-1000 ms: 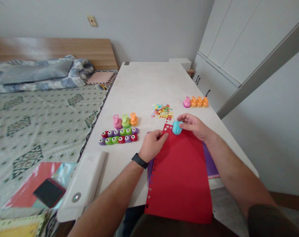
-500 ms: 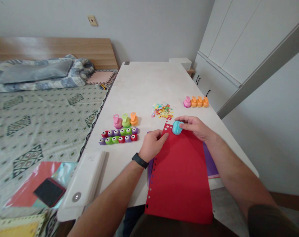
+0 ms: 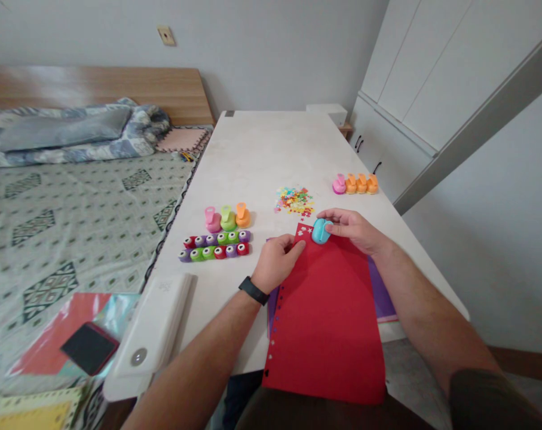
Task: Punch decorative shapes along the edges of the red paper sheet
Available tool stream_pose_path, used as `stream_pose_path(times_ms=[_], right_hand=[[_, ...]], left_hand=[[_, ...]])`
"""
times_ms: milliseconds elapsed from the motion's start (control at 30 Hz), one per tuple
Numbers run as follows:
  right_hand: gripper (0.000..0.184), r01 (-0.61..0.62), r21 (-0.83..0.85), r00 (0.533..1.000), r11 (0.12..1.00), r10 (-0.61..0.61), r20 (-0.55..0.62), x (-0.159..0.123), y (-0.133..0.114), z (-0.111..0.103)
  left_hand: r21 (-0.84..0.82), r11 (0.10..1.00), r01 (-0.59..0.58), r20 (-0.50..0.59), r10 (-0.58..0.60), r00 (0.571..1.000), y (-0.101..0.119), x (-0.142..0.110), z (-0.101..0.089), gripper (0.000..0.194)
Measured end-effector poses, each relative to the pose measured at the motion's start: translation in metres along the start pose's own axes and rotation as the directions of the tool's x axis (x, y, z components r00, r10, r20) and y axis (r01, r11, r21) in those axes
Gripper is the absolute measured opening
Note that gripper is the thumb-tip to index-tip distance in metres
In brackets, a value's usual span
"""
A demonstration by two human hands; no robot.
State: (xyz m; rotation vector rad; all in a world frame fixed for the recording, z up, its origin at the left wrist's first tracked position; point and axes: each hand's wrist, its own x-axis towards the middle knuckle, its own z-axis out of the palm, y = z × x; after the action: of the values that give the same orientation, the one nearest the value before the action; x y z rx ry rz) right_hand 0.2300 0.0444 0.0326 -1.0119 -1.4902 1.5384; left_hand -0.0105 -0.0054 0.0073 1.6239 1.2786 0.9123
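A red sheet of paper lies in front of me, its near end hanging over the table edge. Small shaped holes run down its left edge, with a few more at the far left corner. My left hand pinches that left edge near the far corner. In my right hand is a light blue craft punch, gripped between thumb and fingers at the sheet's far edge. Under the red sheet, purple paper sticks out. Just beyond the punch is a pile of small colourful paper cutouts.
Left on the white table stand larger punches and two rows of small punches. More punches line up at right. A long white device lies along the left edge. A phone rests on the bed.
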Motion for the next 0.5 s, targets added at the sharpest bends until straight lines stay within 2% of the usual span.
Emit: stream_pose_path(times_ms=[500], right_hand=[[0.044,0.014,0.027,0.998,1.000,-0.012,-0.069,0.0009,0.0006,0.0044]], left_hand=[[0.014,1.000,0.004,0.013,-0.004,1.000,0.0001,-0.0003,-0.0002,0.037]])
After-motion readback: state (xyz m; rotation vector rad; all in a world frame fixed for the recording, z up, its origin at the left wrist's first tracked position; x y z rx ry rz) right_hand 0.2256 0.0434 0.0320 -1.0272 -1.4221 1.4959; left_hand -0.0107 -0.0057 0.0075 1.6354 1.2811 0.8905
